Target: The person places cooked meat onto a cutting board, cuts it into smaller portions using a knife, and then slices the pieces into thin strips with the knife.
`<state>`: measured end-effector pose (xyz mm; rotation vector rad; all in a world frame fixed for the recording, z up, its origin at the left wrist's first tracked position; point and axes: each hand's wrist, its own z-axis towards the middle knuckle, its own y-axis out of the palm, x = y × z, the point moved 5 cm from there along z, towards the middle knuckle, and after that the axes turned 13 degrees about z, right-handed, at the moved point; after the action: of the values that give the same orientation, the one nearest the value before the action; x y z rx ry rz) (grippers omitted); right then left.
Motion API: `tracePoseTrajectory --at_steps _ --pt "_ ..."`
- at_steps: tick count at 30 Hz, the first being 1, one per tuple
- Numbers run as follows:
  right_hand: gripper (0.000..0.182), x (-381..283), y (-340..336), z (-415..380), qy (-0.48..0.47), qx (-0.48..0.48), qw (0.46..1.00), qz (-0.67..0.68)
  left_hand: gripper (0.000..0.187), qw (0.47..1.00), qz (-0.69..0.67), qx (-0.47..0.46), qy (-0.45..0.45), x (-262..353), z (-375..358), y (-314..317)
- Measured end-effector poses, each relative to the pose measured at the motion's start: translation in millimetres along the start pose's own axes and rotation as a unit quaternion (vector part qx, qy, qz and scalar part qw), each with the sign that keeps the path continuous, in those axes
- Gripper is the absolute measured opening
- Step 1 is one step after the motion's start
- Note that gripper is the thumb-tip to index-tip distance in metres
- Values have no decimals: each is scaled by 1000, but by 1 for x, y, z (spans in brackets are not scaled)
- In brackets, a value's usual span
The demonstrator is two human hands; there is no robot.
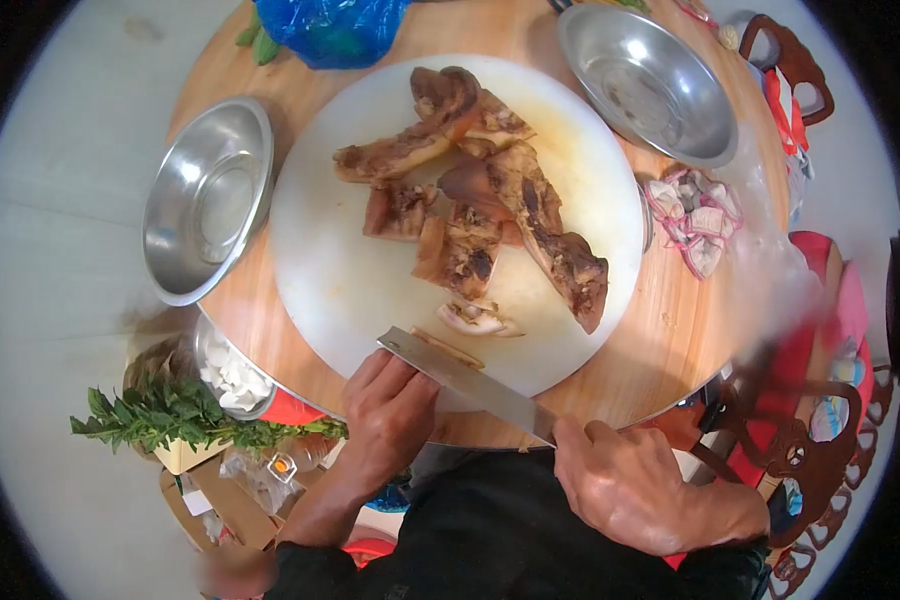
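Observation:
My right hand [635,485] is wrapped round the handle of a broad kitchen knife [470,383], whose blade points left over the near edge of a round white cutting board [320,270]. My left hand [395,405] is closed, fingertips curled against the blade's left end; whatever lies under them is hidden. A thin meat strip [448,347] rests just beyond the blade. Past it lies a pale meat slice [472,319]. Several browned meat pieces [460,250] with skin are heaped across the middle and far part of the board, one long slab [550,235] slanting to the right.
Metal bowls stand left [210,200] and far right [650,85] of the board on the round wooden table [670,320]. A crumpled cloth [695,215] lies at right, a blue plastic bag [332,30] at the back. Leafy greens [160,408] and a bowl of white pieces [232,375] sit lower left.

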<state>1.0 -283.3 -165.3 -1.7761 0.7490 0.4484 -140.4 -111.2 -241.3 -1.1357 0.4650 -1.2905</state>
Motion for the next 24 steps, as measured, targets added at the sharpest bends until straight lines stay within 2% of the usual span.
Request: tracePoseTrajectory --at_steps 6,12,14,20,24 --pt "16 0 -3 15 3 -9 1000 -3 30 1000 -11 -19 2 -4 0 0" --pt "16 7 -4 37 -38 7 998 50 32 999 -30 -21 -19 -4 0 -1" --pt "19 4 -3 48 -24 -29 998 55 32 999 -30 -22 -22 -4 2 -3" --pt "31 -2 5 73 -66 33 997 38 30 999 -28 -15 -28 0 2 -1" --pt "35 7 10 47 -47 15 997 58 27 999 -38 15 -24 0 0 1"
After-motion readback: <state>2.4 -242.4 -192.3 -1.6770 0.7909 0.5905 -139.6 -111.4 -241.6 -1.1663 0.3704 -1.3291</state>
